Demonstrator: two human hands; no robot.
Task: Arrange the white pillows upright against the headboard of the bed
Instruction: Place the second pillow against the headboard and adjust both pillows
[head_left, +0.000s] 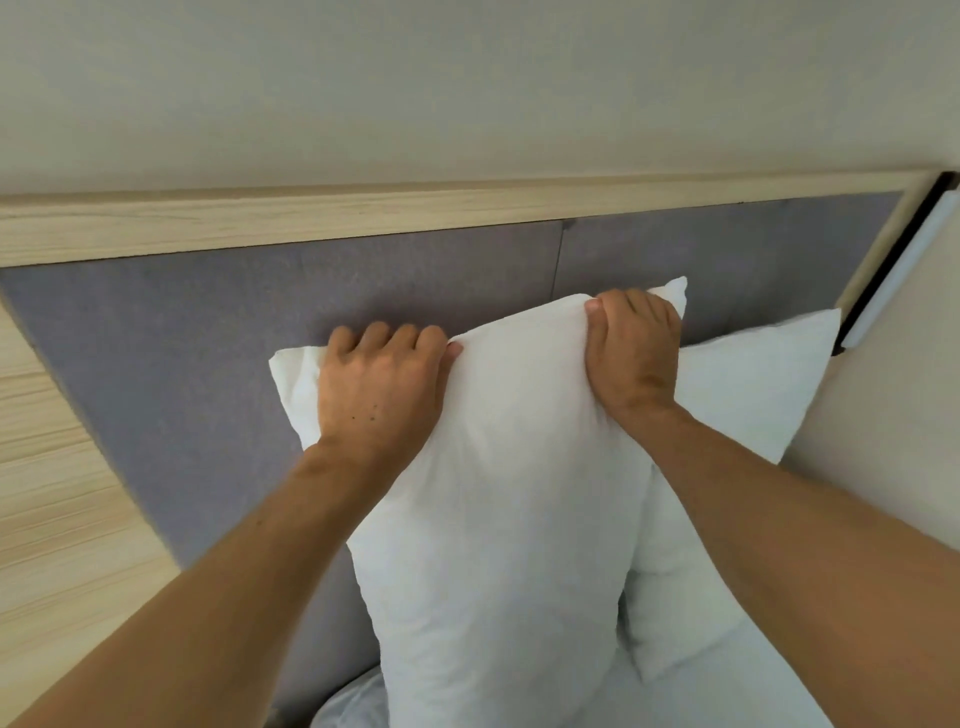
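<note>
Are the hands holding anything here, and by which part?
Both hands grip one white pillow by its top edge: the left hand near its left corner, the right hand near its right corner, fingers curled over.

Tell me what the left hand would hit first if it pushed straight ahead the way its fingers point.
Probably the grey padded headboard: the left hand grips the front pillow at its top edge, fingers curled over toward that panel. The gap behind is hidden.

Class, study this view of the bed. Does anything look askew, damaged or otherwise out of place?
Nothing is damaged. The front pillow, gripped along its top edge by the left hand and right hand, tilts and overlaps the second pillow, which already leans on the grey headboard. Its top edge is bunched, so it is not yet set straight.
</note>
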